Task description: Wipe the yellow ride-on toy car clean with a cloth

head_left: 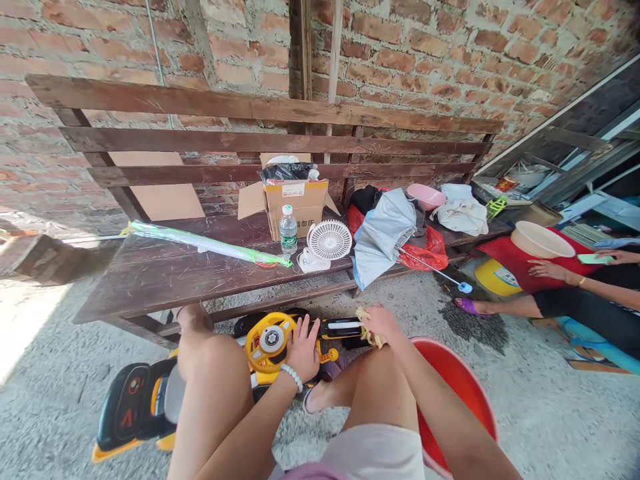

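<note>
A yellow and black ride-on toy vehicle stands on the floor between my legs and the bench. My left hand lies with fingers spread at the right side of its yellow steering wheel. My right hand is closed on a crumpled yellowish cloth. That cloth touches the end of the toy's black and yellow front arm. The toy's black seat shows at the lower left. A red basin sits on the floor beside my right leg, partly hidden by my forearm.
Along the wooden bench are a green-white wrapped long item, an open cardboard box, a water bottle, a white fan and a silver umbrella. At right, another person's hands show near a pale basin.
</note>
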